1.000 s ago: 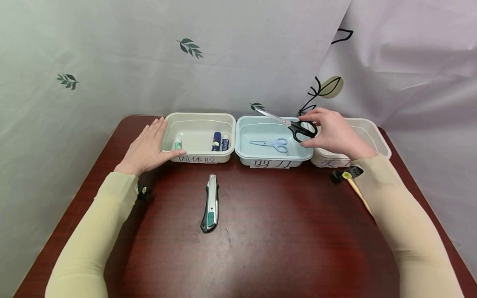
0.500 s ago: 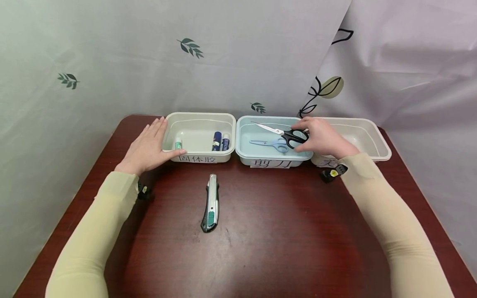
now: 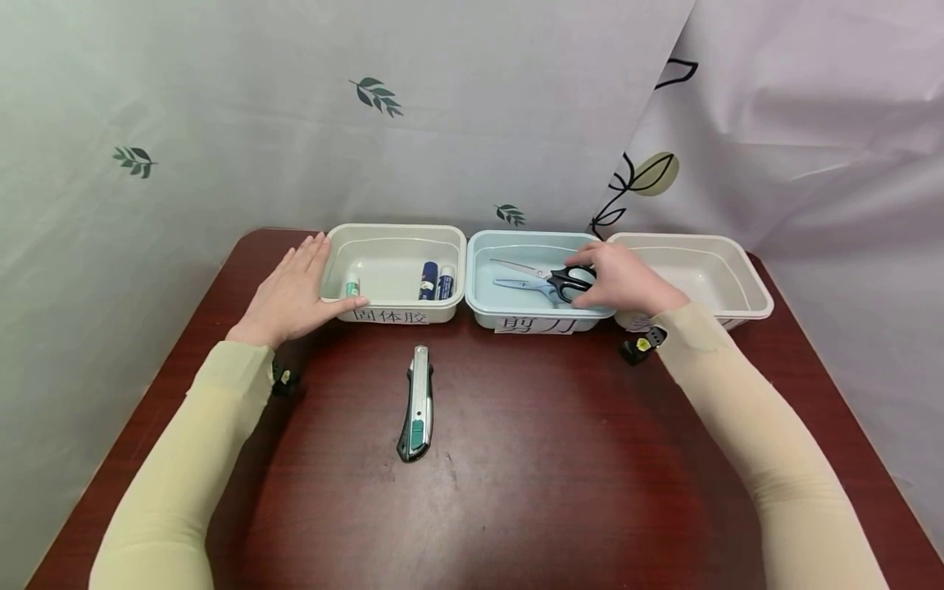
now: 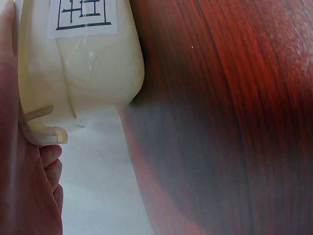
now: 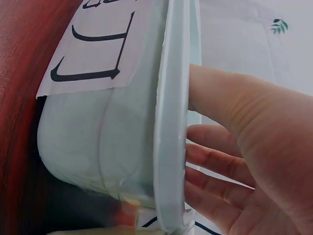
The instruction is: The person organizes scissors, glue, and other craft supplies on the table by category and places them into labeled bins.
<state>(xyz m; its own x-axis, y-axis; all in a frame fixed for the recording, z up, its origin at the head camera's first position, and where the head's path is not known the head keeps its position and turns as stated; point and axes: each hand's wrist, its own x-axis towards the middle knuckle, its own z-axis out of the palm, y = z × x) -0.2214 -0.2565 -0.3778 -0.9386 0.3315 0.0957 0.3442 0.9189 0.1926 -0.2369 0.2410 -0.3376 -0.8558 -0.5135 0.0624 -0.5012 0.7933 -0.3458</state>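
In the head view, my right hand (image 3: 627, 279) reaches into the light-blue bin (image 3: 481, 318) and pinches the black handles of a pair of scissors (image 3: 566, 283), blades pointing left. The black scissors overlap smaller light-blue scissors (image 3: 519, 284) in the bin. The rim hides my right fingertips in the right wrist view. My left hand (image 3: 283, 299) rests on the left end of a cream bin (image 3: 394, 315), fingers straight, thumb along the front rim. Inside that bin are a green-and-white glue stick (image 3: 352, 285) and two dark-blue ones (image 3: 437, 281).
A utility knife (image 3: 417, 401) with a green slider lies on the dark red table (image 3: 516, 459). Another cream bin (image 3: 701, 279) stands at the right of the row, partly behind my right hand. White labels mark the bins' fronts. A patterned curtain (image 3: 295, 123) hangs behind them.
My right hand has moved left and down with the black scissors, from above the bin's right side into the light-blue bin. My left hand has stayed in place.
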